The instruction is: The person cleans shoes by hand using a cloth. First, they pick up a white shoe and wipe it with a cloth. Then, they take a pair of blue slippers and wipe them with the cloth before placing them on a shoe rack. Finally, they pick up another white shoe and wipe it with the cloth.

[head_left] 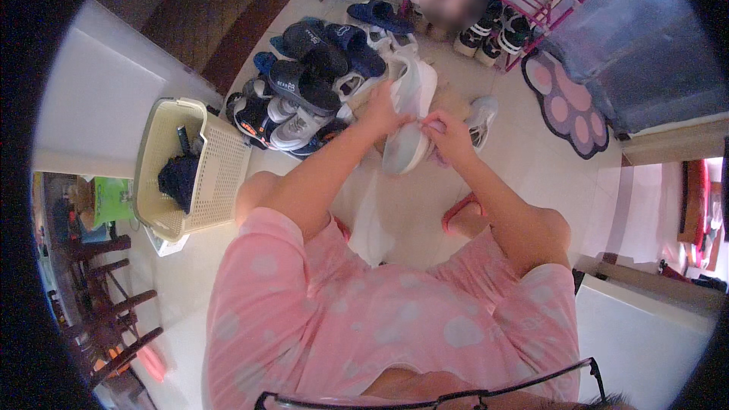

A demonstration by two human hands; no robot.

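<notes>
Over the floor ahead of my knees, my left hand [383,108] grips the side of a white shoe [418,85], its toe end towards me. At the shoe's right edge, my right hand [453,134] has its fingertips pinched together against it. What looks like a pinkish cloth [438,158] shows beneath that hand, partly hidden by the fingers. A light grey shoe [484,117] lies on the floor just right of my right hand. Left of my left hand is a heap of footwear with black slides [299,88] and a grey-white sneaker [296,130].
A yellow plastic basket [219,176] with dark items stands to the left. At the far side is a pink metal shoe rack [547,5] with sneakers [484,40]; a blurred patch covers part of it. A paw-shaped mat [566,105] lies right. Dark wooden furniture [119,296] stands left.
</notes>
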